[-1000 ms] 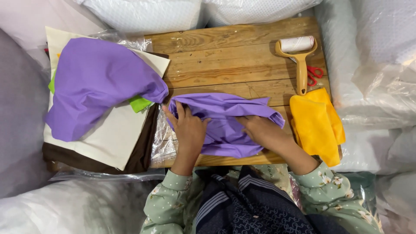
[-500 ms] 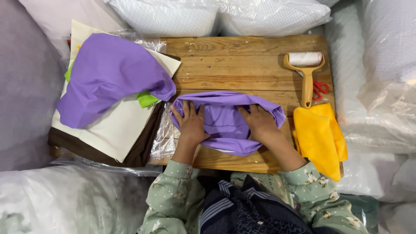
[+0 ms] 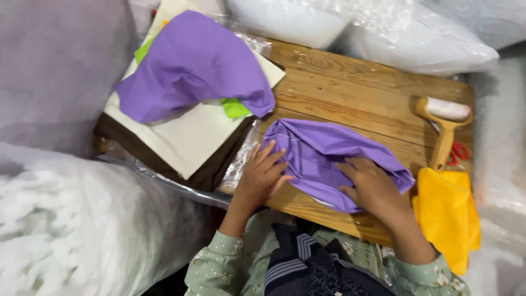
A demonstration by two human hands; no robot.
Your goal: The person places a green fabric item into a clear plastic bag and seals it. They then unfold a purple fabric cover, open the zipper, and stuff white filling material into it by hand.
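- Head view, the change: the purple cloth (image 3: 329,159) has been gathered in since a second ago, when it lay spread wider under the hands; its left edge now looks tucked in and its right end runs to a point near the yellow cloth (image 3: 446,214). I judge the folding to be midway, with the bundle not yet squared.
- Head view, the hands: the left hand (image 3: 262,178) lies flat with fingers spread on the cloth's left edge; the right hand (image 3: 370,186) presses palm-down on its right half. Neither hand is clamped on anything.
- Head view, the cloth: thin, soft and creased, it lies at the near edge of the wooden table (image 3: 356,87), between the stack of felt sheets (image 3: 192,126) at the left edge and the lint roller (image 3: 446,123) at the right edge.
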